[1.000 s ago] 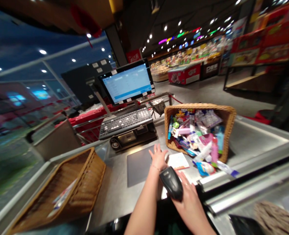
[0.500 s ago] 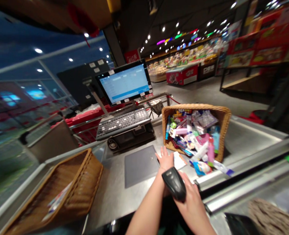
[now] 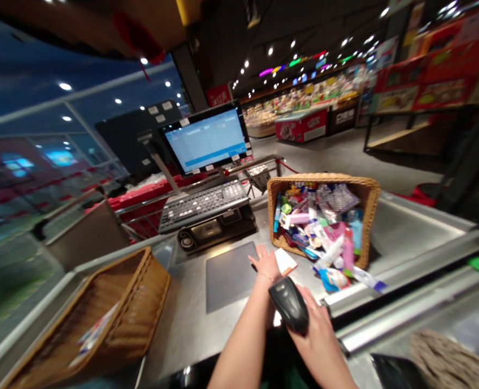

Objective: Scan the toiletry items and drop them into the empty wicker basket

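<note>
My left hand (image 3: 267,263) reaches forward over the metal counter with its fingers spread. A small flat white packet (image 3: 285,261) with an orange edge lies against its right side; my thumb is hidden. My right hand (image 3: 317,323) is wrapped round a black handheld barcode scanner (image 3: 288,303), which hangs close to my left wrist. Beyond them a wicker basket (image 3: 324,178) lies tipped on its side, its opening towards me. Mixed small goods fill it, among them a pink bottle (image 3: 348,247). A blue and white packet (image 3: 333,279) has spilled out in front.
A second wicker basket (image 3: 150,302) at the left holds a few packets. A grey mat (image 3: 229,278) lies on the counter below a keyboard (image 3: 205,205) and a monitor (image 3: 205,135). A brown cloth (image 3: 446,362) and a dark flat object (image 3: 397,371) lie at the lower right.
My left hand has shifted slightly left, and the white packet has moved left with it. My right hand still holds the scanner in nearly the same place.
</note>
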Tool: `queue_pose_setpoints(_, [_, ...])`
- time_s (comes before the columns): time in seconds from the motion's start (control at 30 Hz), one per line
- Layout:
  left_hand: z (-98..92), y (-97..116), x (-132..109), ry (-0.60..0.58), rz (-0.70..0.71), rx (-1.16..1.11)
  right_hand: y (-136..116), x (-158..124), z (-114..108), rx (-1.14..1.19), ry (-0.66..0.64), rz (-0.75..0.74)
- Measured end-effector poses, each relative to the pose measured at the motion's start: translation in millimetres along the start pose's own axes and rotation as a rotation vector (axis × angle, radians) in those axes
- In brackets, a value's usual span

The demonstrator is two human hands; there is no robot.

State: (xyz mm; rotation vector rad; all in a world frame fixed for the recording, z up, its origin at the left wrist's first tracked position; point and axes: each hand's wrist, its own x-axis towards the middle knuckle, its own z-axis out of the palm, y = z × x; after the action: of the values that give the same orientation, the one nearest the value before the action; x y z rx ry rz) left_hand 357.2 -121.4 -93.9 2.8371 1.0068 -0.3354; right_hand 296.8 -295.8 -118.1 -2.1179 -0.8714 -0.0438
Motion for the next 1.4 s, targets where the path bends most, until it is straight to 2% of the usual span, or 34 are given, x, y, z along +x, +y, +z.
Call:
queue_pose_setpoints(0.1, [-3.8,-11,9,-0.039,0.049,0.008,-1,-1,2,-0.008,0.044,0.016])
queue_pose_setpoints(0.23, [-7.3,-20,8,-0.028,0.097,-0.001,-2,-1,5,-0.004,0.059,0.016])
queue_pose_setpoints(0.47, [-9.4,-35,3,-0.012,0.121,-0.029,2,-2,1,-0.010,0.018,0.022])
queue_pose_setpoints(0.7, [-6.1,-38,7,0.002,0.141,-0.106,0,-4,-2,-0.023,-0.007,-0.008])
queue_pose_setpoints(0.9, [-15.6,-47,-7,0.171,0.176,-0.181,1,-8,-6,-0.030,0.028,-0.027])
queue_pose_setpoints(1.1, [-30.3,-69,-15,0.374,0.132,-0.213,4,-11,-5,-0.020,0.046,-0.079])
queue_pose_setpoints(1.4, [-47.6,-103,-20,0.515,0.085,-0.223,-9,-9,-3,-0.010,0.049,-0.106])
